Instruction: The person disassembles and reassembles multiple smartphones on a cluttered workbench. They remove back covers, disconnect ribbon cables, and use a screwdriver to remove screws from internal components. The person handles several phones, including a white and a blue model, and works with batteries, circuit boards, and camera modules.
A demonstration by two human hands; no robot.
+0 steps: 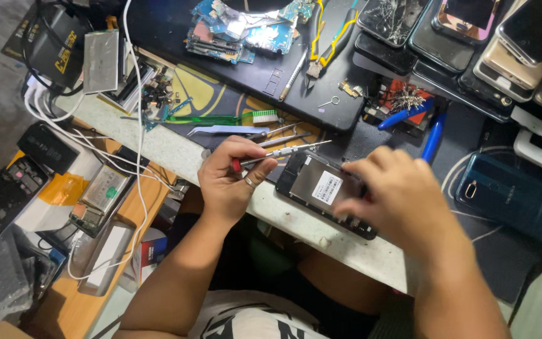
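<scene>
A black opened phone (pixel 312 188) lies back-up near the bench's front edge, with a white sticker on its inner plate. My right hand (pixel 391 199) rests on its right half, fingers bent over the frame. My left hand (pixel 232 177), wearing a ring, grips a thin screwdriver (pixel 283 152) with a red band; its tip points right, just above the phone's top edge.
Tweezers (pixel 224 130), a green toothbrush (pixel 221 118), circuit boards (pixel 239 30), yellow-handled pliers (pixel 327 44) and blue-handled tools (pixel 433 137) lie behind. Several phones (pixel 472 44) are stacked at the back right, a teal phone (pixel 512 198) at right. White cables (pixel 89 141) and batteries (pixel 98 196) fill the lower left shelf.
</scene>
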